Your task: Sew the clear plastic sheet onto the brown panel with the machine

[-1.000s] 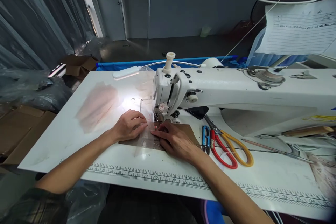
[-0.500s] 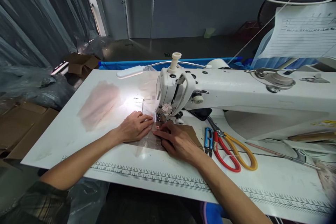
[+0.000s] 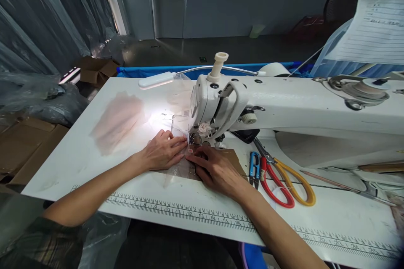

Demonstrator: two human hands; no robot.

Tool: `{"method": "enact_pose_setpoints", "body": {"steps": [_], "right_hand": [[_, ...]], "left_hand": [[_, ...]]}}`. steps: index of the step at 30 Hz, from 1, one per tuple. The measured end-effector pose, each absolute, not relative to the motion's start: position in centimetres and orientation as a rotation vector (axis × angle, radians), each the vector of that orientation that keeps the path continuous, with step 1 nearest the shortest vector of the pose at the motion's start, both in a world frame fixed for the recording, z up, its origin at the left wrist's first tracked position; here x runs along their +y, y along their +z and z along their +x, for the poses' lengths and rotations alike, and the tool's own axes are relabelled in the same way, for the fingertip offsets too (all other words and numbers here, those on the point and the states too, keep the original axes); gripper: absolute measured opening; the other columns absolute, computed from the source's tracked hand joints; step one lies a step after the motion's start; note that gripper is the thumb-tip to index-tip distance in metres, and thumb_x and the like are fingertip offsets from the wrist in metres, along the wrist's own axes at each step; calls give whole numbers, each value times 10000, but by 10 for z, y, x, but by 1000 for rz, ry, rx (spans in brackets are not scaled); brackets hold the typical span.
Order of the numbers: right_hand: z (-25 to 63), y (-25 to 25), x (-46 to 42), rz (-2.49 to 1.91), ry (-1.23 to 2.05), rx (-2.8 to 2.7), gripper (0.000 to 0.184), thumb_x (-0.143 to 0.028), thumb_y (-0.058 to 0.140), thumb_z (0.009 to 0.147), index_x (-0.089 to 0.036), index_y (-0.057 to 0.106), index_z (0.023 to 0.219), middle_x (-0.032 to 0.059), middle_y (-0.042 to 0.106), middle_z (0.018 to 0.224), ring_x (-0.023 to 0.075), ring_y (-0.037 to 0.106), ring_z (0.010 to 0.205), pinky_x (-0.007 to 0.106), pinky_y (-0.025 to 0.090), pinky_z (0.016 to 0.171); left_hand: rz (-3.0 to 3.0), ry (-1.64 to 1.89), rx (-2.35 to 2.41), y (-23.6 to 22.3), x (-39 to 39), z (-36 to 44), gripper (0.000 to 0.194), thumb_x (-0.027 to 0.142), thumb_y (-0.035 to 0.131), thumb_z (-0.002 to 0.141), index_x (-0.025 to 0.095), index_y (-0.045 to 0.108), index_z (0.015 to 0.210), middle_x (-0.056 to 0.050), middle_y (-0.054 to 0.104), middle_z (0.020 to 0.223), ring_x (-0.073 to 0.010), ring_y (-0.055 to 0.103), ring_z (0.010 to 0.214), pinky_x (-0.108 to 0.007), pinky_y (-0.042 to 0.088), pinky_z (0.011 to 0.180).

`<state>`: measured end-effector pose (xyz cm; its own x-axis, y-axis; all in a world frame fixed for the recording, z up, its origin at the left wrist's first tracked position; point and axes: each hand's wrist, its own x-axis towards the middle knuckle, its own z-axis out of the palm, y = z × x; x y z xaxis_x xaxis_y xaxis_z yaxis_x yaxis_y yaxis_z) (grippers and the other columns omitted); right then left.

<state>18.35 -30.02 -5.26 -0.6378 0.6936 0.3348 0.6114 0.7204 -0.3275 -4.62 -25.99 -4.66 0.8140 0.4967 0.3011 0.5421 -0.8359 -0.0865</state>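
Observation:
My left hand [image 3: 164,151] lies on a thin see-through fabric [image 3: 180,171] at the left of the presser foot, fingers stretched out and pressing down. Close in front of the needle area, my right hand [image 3: 216,170] has its thumb and forefinger together on the same fabric, the other fingers curled under. A small white tag with a red mark [image 3: 190,150] shows between the two hands. The white sewing machine [image 3: 206,96] stands over the fabric; its needle tip is too small to make out. A brown card [image 3: 235,160] lies partly under my right hand.
Blue thread snips [image 3: 254,168] and scissors with red and yellow handles [image 3: 277,180] lie right of my right hand. Sheer pinkish fabric [image 3: 118,122] is spread at left. A white lamp [image 3: 157,80] lights the sewing spot. A printed ruler [image 3: 176,210] runs along the table's front edge.
The view has tilted down and shifted slightly, so the machine sits a little further right in the picture. Both hands stay on the fabric in nearly the same position.

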Motion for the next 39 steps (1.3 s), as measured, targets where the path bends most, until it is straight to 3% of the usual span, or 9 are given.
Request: {"method": "enact_pose_setpoints", "body": {"steps": [5, 10, 17, 29, 39], "right_hand": [[183, -53, -301, -1002, 254, -2485, 355, -117, 485, 853, -189, 643, 1164, 129, 576, 1055, 226, 599, 926, 406, 560, 804], [184, -54, -301, -1014, 184, -2507, 349, -133, 463, 878, -188, 621, 1184, 131, 575, 1055, 218, 597, 883, 388, 574, 754], [183, -57, -300, -1051, 179, -2474, 347, -149, 432, 901, -171, 600, 1204, 147, 576, 1069, 221, 601, 882, 395, 580, 743], [183, -61, -302, -1091, 223, -2433, 347, -156, 454, 901, -201, 619, 1203, 139, 581, 1059, 233, 604, 913, 400, 579, 743], [182, -61, -302, -1092, 195, -2442, 344, -162, 451, 899, -194, 631, 1189, 140, 576, 1063, 224, 615, 887, 381, 586, 717]], "left_hand": [[-2739, -277, -826, -39, -264, -43, 397, 390, 399, 962, 117, 569, 1194, -140, 562, 1250, -240, 517, 836, -401, 366, 703], [-2695, -199, -812, -35, -262, -36, 373, 357, 363, 975, 105, 608, 1100, -141, 576, 1179, -240, 506, 840, -411, 346, 737], [-2728, -242, -834, -37, -255, -37, 379, 330, 348, 989, 113, 570, 1206, -130, 564, 1242, -235, 494, 865, -380, 341, 711], [-2924, -452, -984, -47, -253, -41, 369, 324, 346, 989, 156, 545, 1251, -107, 543, 1349, -272, 506, 1044, -495, 295, 910], [-2923, -448, -961, -48, -253, -41, 379, 325, 362, 980, 158, 559, 1258, -114, 541, 1347, -278, 515, 1005, -523, 309, 896]]}}
